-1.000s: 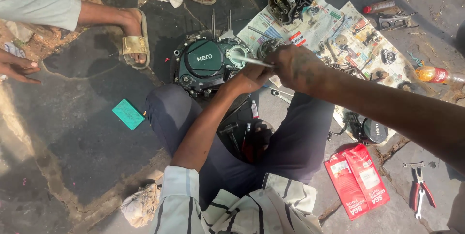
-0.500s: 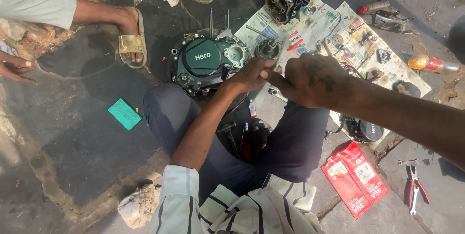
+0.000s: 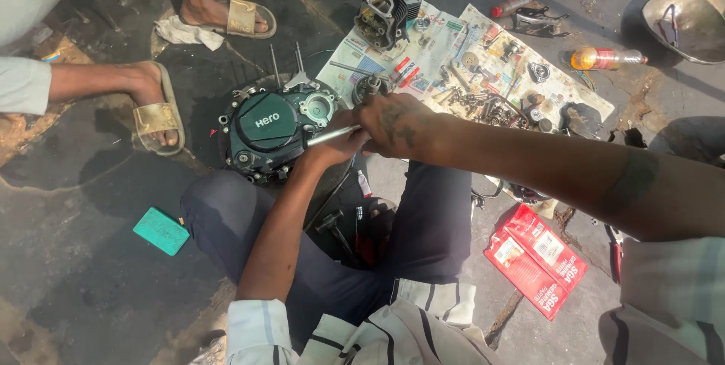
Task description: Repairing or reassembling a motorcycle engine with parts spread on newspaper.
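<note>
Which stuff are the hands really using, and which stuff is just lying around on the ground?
In use:
- left hand and right hand, both gripping the shiny metal rod
- dark green engine case the rod points at

Lying about:
- teal box
- red packets
- cylinder head on the newspaper
- orange bottle
- metal bowl
- white rag

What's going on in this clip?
A person sits on the ground with a dark green engine between the knees. Both hands meet beside it: the left hand and the right hand hold a thin metal rod against the engine's cover. Small parts lie spread on newspaper behind. Another person's sandalled feet stand close by.
</note>
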